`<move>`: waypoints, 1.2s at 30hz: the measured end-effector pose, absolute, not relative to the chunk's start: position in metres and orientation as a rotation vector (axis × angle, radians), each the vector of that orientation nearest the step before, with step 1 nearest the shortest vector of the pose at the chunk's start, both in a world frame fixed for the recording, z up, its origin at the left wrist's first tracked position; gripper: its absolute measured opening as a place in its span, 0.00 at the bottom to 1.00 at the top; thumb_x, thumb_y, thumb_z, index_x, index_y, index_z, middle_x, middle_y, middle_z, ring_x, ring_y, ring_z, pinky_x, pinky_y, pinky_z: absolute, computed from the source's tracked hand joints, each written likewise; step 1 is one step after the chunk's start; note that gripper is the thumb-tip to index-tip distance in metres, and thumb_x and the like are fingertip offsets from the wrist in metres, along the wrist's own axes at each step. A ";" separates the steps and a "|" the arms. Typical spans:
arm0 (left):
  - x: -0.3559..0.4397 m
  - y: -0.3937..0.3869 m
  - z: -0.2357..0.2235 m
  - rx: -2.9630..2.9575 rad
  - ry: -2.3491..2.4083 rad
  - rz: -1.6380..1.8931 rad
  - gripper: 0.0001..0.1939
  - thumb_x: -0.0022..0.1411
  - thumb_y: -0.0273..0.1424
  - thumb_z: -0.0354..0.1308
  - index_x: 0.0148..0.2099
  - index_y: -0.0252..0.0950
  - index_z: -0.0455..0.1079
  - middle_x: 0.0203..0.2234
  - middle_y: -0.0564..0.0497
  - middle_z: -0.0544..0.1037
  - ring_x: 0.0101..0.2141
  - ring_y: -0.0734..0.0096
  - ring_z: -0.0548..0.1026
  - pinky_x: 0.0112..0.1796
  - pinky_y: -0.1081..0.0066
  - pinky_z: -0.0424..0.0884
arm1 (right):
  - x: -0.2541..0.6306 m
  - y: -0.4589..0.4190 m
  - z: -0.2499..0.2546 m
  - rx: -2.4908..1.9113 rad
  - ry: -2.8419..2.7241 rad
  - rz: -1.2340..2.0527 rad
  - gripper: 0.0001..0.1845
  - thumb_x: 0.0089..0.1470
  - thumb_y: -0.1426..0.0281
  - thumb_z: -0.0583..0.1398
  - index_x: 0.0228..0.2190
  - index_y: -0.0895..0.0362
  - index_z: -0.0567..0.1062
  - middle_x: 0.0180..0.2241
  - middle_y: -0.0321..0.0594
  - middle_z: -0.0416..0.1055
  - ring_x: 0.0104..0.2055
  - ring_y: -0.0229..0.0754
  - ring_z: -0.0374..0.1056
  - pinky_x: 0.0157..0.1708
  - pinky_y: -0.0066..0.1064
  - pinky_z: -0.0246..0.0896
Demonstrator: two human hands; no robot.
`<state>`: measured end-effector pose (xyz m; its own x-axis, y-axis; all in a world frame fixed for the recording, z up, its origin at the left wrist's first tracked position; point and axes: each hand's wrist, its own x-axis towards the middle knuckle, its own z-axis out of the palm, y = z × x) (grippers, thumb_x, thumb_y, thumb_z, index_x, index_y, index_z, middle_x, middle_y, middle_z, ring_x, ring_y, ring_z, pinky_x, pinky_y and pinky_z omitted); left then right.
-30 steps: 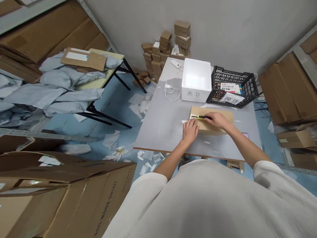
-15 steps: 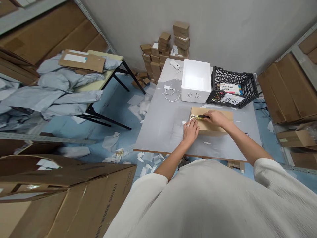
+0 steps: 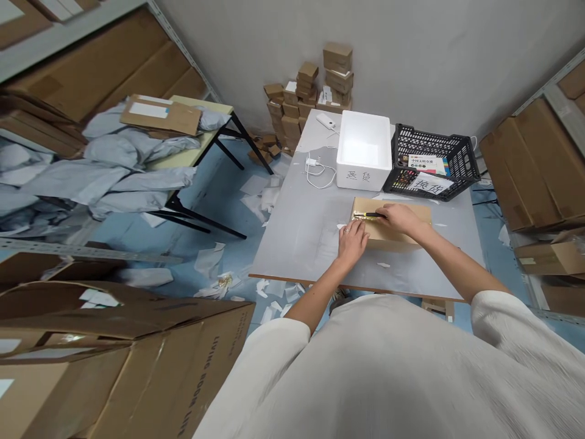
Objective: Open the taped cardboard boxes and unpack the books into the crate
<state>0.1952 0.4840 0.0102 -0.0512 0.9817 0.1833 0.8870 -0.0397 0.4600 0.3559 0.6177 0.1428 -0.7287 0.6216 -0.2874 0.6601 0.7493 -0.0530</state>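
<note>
A grey table (image 3: pixel 301 231) stands amid shelving and paper-strewn floor, foam box (image 3: pixel 363 149) and black crate (image 3: pixel 434 161) at its far side. The right hand (image 3: pixel 398 218) grips a cutter (image 3: pixel 375 214) over the carton (image 3: pixel 388 235) – near the table's middle – the left hand (image 3: pixel 351 241) resting at its left end, fingers bent, holding nothing visible. Bare tabletop lies left.

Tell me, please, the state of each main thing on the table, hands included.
Cardboard box: closed
Black tool: held, tip over the box
Right hand: gripping the tool
Left hand: resting on the box
White foam box: open
Black crate: open, book inside
White plug and cable: loosely looped
White device: lying flat
</note>
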 end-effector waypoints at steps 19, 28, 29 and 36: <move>0.193 0.481 0.016 1.986 2.044 0.679 0.25 0.81 0.35 0.49 0.74 0.42 0.70 0.71 0.39 0.74 0.71 0.51 0.69 0.68 0.49 0.64 | 0.400 0.630 0.141 1.055 2.660 -0.191 0.22 0.77 0.59 0.55 0.55 0.56 0.85 0.49 0.53 0.83 0.47 0.53 0.77 0.39 0.36 0.58; 0.198 0.479 0.024 1.968 2.095 0.585 0.29 0.81 0.32 0.45 0.79 0.45 0.65 0.71 0.38 0.74 0.70 0.49 0.70 0.68 0.45 0.61 | 0.426 0.634 0.135 1.108 2.645 -0.209 0.22 0.77 0.58 0.55 0.56 0.53 0.85 0.50 0.51 0.83 0.48 0.53 0.77 0.38 0.37 0.58; 0.199 0.479 0.024 1.969 2.104 0.578 0.29 0.80 0.32 0.46 0.79 0.45 0.64 0.71 0.38 0.74 0.70 0.48 0.70 0.68 0.45 0.61 | 0.429 0.634 0.133 1.104 2.652 -0.222 0.22 0.77 0.58 0.55 0.56 0.53 0.85 0.50 0.51 0.83 0.48 0.54 0.77 0.39 0.36 0.58; 0.202 0.480 0.027 1.959 2.151 0.527 0.29 0.80 0.31 0.44 0.78 0.43 0.65 0.70 0.36 0.73 0.69 0.47 0.70 0.67 0.43 0.61 | 0.448 0.637 0.133 1.154 2.632 -0.221 0.22 0.76 0.57 0.56 0.54 0.53 0.86 0.50 0.53 0.83 0.48 0.54 0.77 0.39 0.37 0.59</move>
